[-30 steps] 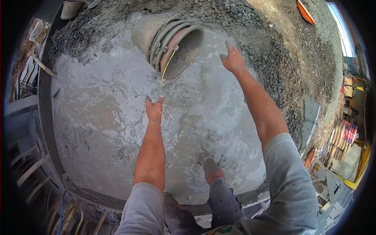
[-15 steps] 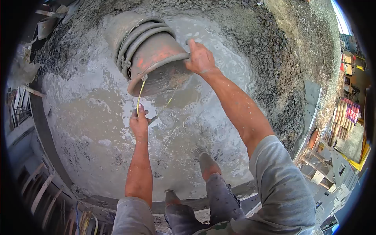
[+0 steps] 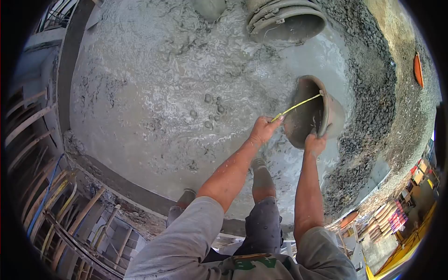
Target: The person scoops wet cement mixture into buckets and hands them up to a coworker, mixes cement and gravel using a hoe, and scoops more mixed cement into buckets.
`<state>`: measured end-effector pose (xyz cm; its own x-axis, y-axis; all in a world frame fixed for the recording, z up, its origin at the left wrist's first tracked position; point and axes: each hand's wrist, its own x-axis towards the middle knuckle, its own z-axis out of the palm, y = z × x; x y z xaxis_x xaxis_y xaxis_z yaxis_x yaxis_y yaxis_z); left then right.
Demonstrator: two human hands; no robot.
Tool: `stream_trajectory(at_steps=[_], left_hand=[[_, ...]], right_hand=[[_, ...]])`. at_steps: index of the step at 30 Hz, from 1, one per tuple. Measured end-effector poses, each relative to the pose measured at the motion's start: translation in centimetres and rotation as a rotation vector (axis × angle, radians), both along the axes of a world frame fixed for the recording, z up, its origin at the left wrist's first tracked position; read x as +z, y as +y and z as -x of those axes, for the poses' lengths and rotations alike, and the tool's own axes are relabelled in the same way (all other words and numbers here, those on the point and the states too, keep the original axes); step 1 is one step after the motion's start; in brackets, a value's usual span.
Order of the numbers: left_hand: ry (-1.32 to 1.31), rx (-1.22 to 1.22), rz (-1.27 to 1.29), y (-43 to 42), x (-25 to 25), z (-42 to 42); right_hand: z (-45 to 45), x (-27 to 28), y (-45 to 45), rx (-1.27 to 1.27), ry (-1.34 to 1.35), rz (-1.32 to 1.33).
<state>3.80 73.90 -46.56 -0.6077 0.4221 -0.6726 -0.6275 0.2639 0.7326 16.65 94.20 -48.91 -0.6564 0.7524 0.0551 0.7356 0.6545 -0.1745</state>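
A mud-coated bucket (image 3: 335,112) lies tipped on its side in the wet grey mix, its mouth facing left. My left hand (image 3: 264,129) is closed on the end of its yellow rope handle (image 3: 301,103), which stretches taut to the rim. With my right hand (image 3: 315,143) I grip the near edge of the rim; some of those fingers are hidden inside the mouth. Farther back, several nested buckets (image 3: 298,10) lie on their side, mouth toward me and apart from both hands.
Wet cement mix (image 3: 154,107) spreads around my feet, with small lumps (image 3: 210,112) in it. Dark gravel (image 3: 368,93) borders it on the right. A low concrete edge (image 3: 126,184) runs along the near side. Wooden bars (image 3: 79,212) stand at lower left, and stacked sacks (image 3: 380,219) at lower right.
The bucket with the yellow rope has come out of the nested stack and moved right. My right hand went from the stack's far rim to this bucket's near rim. The view has shifted.
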Motion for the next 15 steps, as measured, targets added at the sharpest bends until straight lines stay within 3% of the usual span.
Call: stream_trajectory(at_steps=[3,5,7,10,15], left_hand=[[-0.115,0.096,-0.031,-7.7,-0.8,0.9],[-0.061,0.157,0.011,-11.8,-1.9,-0.9],[0.007,0.199,-0.014,-16.5,-1.6,-3.0],[-0.136,0.366,-0.047,-25.7,-2.9,-5.5],[-0.142,0.521,0.022,-35.1,2.1,-10.6]], right_hand=[[4.5,-0.3,-10.1,-0.017,-0.030,0.074],[8.8,3.9,-15.9,-0.195,0.049,0.312],[7.7,0.7,-18.6,-0.009,0.018,0.309],[8.3,-0.6,-25.6,0.207,0.023,0.363],[6.2,-0.7,-35.0,0.337,-0.097,0.517]])
